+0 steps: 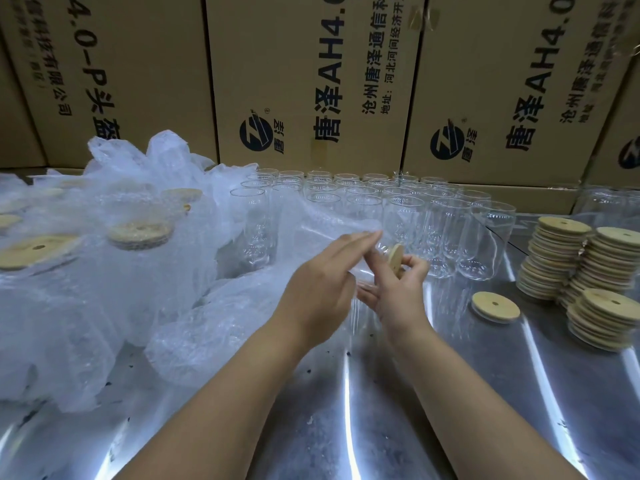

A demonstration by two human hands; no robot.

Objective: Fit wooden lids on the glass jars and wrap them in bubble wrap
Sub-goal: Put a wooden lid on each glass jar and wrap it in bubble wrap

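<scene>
Ctr frame: my L hand [318, 289], fingers straight, presses bubble wrap [329, 221]. My R hand [398, 285]: fingers curled, gripping wooden lid [396, 256].

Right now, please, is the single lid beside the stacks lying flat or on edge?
Flat: the single lid rests on the table, round face up.
</scene>
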